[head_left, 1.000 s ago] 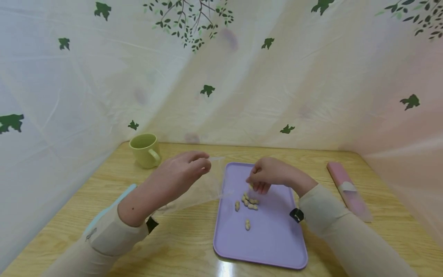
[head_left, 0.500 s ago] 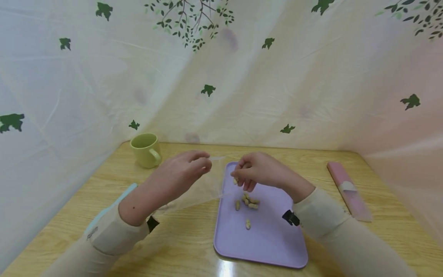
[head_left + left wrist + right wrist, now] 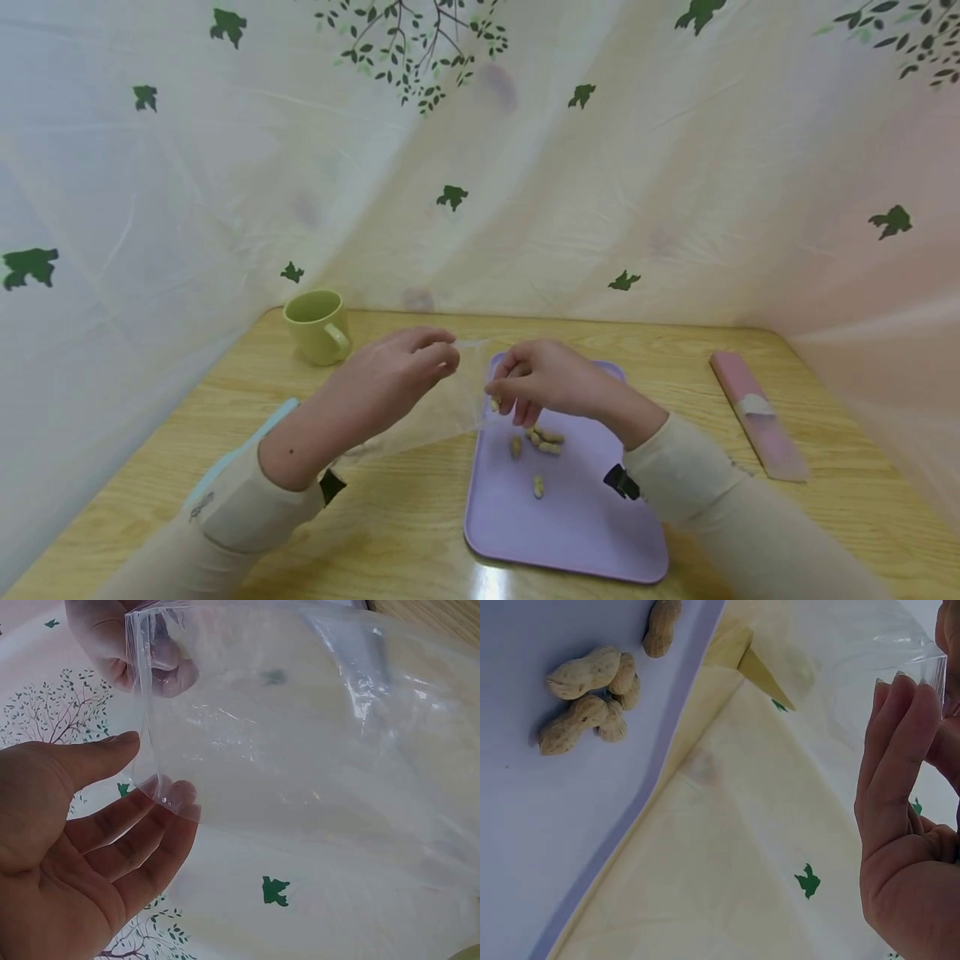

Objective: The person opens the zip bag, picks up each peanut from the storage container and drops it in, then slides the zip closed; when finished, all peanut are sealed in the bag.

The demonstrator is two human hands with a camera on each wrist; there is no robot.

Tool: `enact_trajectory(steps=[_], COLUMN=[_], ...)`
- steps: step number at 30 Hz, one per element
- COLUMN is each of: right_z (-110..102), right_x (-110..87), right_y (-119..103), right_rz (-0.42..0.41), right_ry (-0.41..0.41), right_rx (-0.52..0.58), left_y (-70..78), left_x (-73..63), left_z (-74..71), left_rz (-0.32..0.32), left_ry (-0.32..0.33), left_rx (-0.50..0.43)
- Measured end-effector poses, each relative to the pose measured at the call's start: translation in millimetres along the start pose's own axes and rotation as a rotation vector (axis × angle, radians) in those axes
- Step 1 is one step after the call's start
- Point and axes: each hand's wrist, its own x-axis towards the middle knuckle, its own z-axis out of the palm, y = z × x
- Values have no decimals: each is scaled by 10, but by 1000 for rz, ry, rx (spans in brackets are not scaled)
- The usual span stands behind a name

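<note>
My left hand (image 3: 382,379) holds the mouth of a clear plastic bag (image 3: 247,735), thumb at one edge and fingertips at the other, so the mouth gapes. Close to that mouth, my right hand (image 3: 551,379) pinches a peanut (image 3: 495,405) between thumb and fingers, over the far left edge of a purple tray (image 3: 570,533). Several unshelled peanuts (image 3: 585,673) lie on the tray, most in a small cluster and a single peanut (image 3: 538,487) nearer the front. In the left wrist view, the right hand's curled fingers show behind the bag's clear film.
A green mug (image 3: 317,333) stands at the back left of the wooden table (image 3: 390,533). A light blue flat item (image 3: 240,454) lies partly under the left forearm. To the right of the tray is a folded pink item (image 3: 757,417) with a pale band.
My right hand has moved left from above the tray's middle to the bag's mouth, carrying the peanut. My left hand and the bag have stayed nearly still.
</note>
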Motion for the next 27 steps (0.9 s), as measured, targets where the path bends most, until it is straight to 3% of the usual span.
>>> enact_trajectory(steps=[11, 21, 27], right_z=[-63, -241, -345], right_x=[-25, 7, 65], right_y=[63, 197, 384], right_rz=[12, 45, 120], right_ry=[26, 125, 42], right_rx=[-11, -33, -110], left_y=[-4, -13, -13], left_x=[17, 15, 7], left_z=[-4, 11, 18], left_rz=[5, 6, 4], left_ry=[-2, -1, 4], left_rx=[6, 7, 6])
